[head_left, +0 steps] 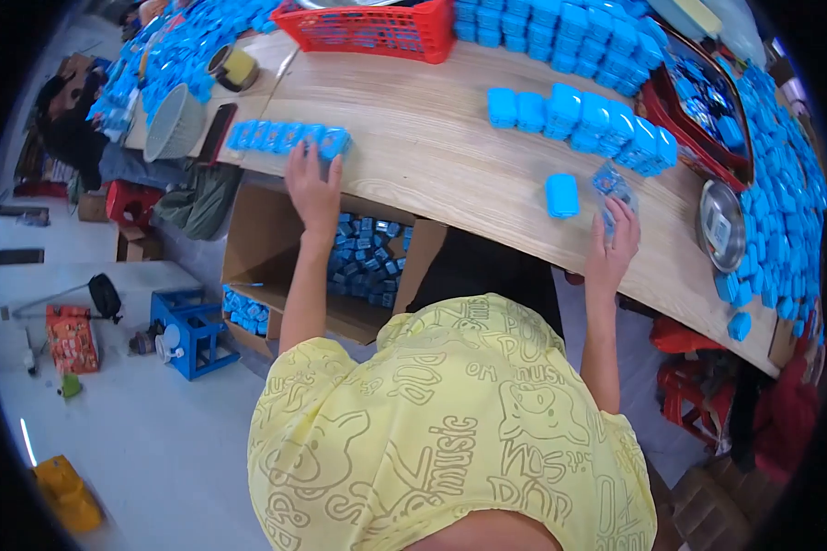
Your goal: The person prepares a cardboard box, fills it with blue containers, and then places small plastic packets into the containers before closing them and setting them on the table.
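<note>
My left hand (314, 191) rests its fingertips at the right end of a row of small blue packs (276, 137) near the table's front edge. Its fingers are apart. On the right, my right hand (618, 230) has its fingers closed on a clear packet (613, 188) with blue printing. Just left of that packet lies a single blue box (561, 196). Behind it runs a row of blue boxes (591, 121), stacked in part. Whether my left fingers press on the last pack is hard to tell.
A red basket (368, 32) and stacked blue boxes stand at the back. At right are a red tray (668, 119), a metal bowl (723, 226) and a blue heap. At left are a phone (218, 134), a pale basket (175, 124) and a cup (233, 69). Below sits an open carton (265, 234).
</note>
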`<state>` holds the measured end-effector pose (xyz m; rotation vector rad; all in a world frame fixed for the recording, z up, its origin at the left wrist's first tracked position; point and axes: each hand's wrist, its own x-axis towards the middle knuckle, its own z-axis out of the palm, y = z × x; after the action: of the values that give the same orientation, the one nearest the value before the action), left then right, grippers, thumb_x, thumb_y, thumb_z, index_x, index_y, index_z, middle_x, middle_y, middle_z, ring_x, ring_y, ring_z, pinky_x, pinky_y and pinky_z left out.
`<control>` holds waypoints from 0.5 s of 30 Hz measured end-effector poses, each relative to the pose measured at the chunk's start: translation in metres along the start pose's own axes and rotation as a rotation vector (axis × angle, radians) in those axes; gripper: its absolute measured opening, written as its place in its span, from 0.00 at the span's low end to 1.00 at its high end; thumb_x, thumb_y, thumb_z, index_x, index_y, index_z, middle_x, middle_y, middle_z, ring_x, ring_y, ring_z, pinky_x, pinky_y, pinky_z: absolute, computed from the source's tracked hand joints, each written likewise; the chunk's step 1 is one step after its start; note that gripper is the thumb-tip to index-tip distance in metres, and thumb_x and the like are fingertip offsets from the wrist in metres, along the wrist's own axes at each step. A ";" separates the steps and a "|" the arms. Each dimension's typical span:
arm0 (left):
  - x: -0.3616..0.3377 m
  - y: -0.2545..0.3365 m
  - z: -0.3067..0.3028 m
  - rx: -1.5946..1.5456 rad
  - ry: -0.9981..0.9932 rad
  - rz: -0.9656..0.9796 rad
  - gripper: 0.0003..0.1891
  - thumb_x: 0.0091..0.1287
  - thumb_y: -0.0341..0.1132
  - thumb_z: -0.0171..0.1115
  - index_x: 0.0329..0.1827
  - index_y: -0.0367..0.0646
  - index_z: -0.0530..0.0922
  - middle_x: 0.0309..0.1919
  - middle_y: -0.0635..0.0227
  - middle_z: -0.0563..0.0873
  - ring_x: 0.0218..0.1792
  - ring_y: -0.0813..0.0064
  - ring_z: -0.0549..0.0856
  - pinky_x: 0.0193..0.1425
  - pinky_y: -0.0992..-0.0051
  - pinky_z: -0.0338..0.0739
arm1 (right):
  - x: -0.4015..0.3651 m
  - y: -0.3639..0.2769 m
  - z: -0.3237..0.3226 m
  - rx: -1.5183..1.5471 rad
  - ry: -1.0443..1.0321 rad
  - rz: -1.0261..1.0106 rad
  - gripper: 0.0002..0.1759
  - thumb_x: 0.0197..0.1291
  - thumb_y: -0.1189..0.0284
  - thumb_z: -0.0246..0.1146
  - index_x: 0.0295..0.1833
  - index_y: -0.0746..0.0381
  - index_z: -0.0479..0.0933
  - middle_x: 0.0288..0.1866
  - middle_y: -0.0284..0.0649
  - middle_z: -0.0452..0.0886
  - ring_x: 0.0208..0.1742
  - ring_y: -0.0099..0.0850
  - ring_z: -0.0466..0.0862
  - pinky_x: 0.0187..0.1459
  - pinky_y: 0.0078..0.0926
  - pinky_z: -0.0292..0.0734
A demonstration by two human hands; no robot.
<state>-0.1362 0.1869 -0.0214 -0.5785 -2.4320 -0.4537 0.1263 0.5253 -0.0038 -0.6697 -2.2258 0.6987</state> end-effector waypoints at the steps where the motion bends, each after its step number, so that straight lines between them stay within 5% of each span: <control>1: 0.001 0.004 0.000 -0.029 -0.010 0.011 0.25 0.62 0.43 0.62 0.58 0.37 0.74 0.61 0.53 0.71 0.64 0.53 0.67 0.66 0.57 0.61 | -0.001 0.007 0.000 -0.041 0.012 0.011 0.16 0.59 0.74 0.60 0.53 0.61 0.75 0.59 0.44 0.71 0.60 0.39 0.70 0.60 0.34 0.63; 6: -0.002 0.043 -0.018 -0.046 0.079 0.098 0.25 0.61 0.39 0.64 0.60 0.40 0.71 0.62 0.55 0.70 0.65 0.54 0.66 0.67 0.57 0.59 | 0.001 0.008 -0.018 -0.531 -0.035 0.030 0.19 0.53 0.71 0.64 0.53 0.57 0.76 0.62 0.44 0.70 0.63 0.42 0.67 0.62 0.42 0.56; 15: -0.015 0.131 -0.019 -0.390 -0.120 0.240 0.22 0.61 0.33 0.63 0.58 0.41 0.73 0.61 0.57 0.71 0.66 0.54 0.66 0.67 0.58 0.59 | -0.028 0.036 -0.043 -0.327 -0.250 -0.038 0.20 0.55 0.62 0.63 0.54 0.56 0.75 0.66 0.46 0.64 0.68 0.44 0.59 0.62 0.53 0.48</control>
<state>-0.0514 0.2852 0.0077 -1.0762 -2.3543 -0.8177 0.1847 0.5461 -0.0132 -0.7271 -2.6102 0.4195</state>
